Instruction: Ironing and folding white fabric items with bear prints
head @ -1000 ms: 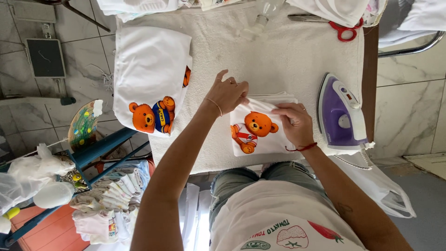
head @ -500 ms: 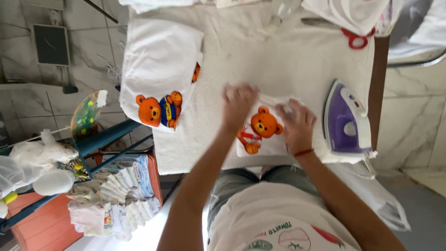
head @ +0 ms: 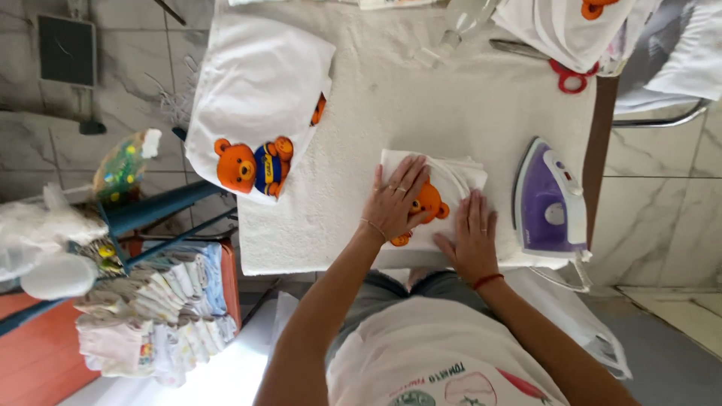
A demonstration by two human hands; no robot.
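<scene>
A folded white cloth [head: 451,177] printed with an orange bear lies a little right of the centre of the frame, on a tabletop [head: 391,98] covered in white towelling. Both of the person's hands rest flat on it with fingers spread, gripping nothing. The left hand [head: 395,201] presses on the middle of the cloth and covers part of the bear, with a thin bracelet at the wrist. The right hand [head: 472,237] lies just beside it, on the lower right edge of the cloth, with a red band at the wrist. Both bare forearms reach up from the bottom of the frame, where the person's light printed shirt fills the lower centre.

Just right of the cloth, near the tabletop's right edge, stands a purple and white iron [head: 549,199], apart from the hands. In the upper left of the tabletop lies a larger white garment [head: 252,83] with an orange bear in blue clothes near its lower edge. At the top right, scissors with red handles [head: 560,68] lie beside more white fabric [head: 560,22] with a bit of orange print.

Off the tabletop, in the lower left of the frame, a stack of small folded clothes [head: 150,316] sits beside a blue frame [head: 150,214]. The floor and walls around are pale marble tile.
</scene>
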